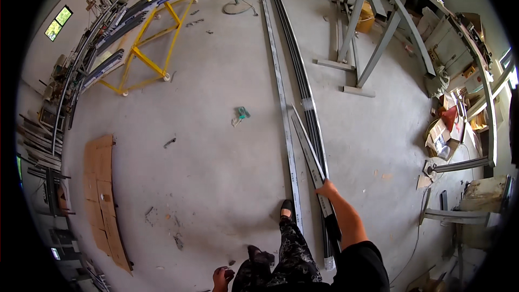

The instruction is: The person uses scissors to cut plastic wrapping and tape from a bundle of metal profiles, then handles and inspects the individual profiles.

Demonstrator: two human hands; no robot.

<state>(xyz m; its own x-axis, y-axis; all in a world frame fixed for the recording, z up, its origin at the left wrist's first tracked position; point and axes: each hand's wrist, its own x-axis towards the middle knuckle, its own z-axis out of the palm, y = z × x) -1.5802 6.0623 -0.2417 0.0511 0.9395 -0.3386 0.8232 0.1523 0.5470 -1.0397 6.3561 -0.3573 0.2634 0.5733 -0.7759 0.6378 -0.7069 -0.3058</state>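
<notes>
Where hands grip: grey metal strip (308, 148).

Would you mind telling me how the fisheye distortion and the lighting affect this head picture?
In the head view, the long metal strips on the floor bow toward the rim, and black corners ring the picture; daylight is even, with soft shadows; the window at upper left is bright; the right hand on a grey strip is sharp, while the left hand at the lower edge is small and dim.
</notes>
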